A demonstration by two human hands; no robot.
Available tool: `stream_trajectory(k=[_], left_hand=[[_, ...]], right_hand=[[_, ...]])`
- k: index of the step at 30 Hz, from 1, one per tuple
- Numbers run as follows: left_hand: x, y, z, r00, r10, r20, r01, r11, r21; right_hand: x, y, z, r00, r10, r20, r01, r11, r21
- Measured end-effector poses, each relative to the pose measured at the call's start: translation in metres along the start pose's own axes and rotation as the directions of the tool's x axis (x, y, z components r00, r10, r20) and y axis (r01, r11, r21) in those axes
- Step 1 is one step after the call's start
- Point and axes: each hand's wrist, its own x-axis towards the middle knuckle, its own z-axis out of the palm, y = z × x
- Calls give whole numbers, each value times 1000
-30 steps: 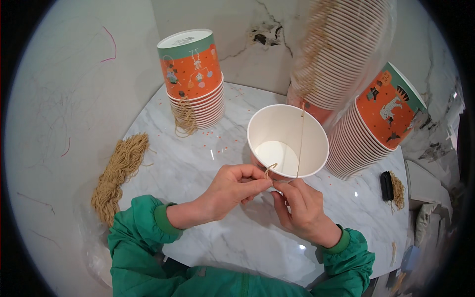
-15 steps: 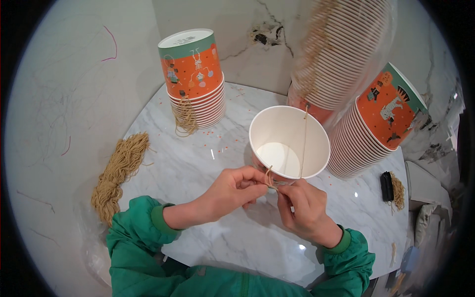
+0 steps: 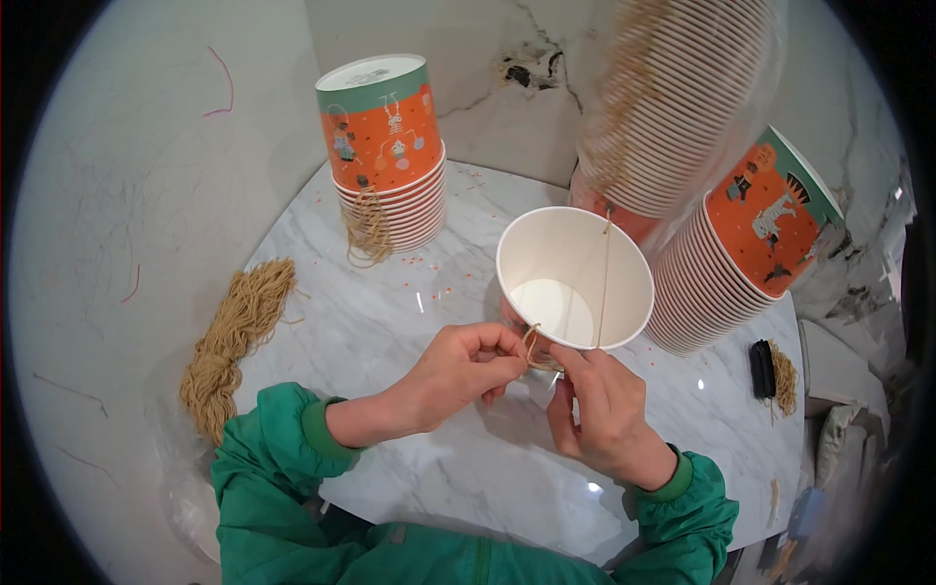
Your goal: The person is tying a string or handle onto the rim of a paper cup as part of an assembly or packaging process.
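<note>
A white-lined paper bucket stands upright with its mouth toward me. From a hole in its far rim, a thin tan string runs across the mouth to the near rim, where it makes a small loop. My left hand pinches the string just left of that loop, thumb against finger. Close by at the near rim is my right hand, its fingers curled round the string. Its index finger reaches to the rim and the thumb sits a little below. The string's path inside the right hand is hidden.
A tan string bundle lies at left. Nested orange-and-green buckets stand upside down behind, with string hanging from them. More stacks stand right: one plastic-wrapped, one leaning. A black object sits near the right edge beside string scraps.
My right thumb and index finger have parted a little, and the string loop between my hands shows wider. The bucket appears slightly farther right.
</note>
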Motion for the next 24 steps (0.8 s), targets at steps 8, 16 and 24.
stream_trajectory(k=[8,16,24], left_hand=[[6,-9,-4,947,312,79,-322,921,219],[6,-11,-2,976,198,90,-209,968,139],[5,-20,8,998,-25,57,32,991,-127]], right_hand=[[-2,3,3,1000,-26,-12,25,995,-95],[-2,5,3,999,3,-38,-5,999,-50],[-4,4,7,999,17,-42,-17,1000,-20]])
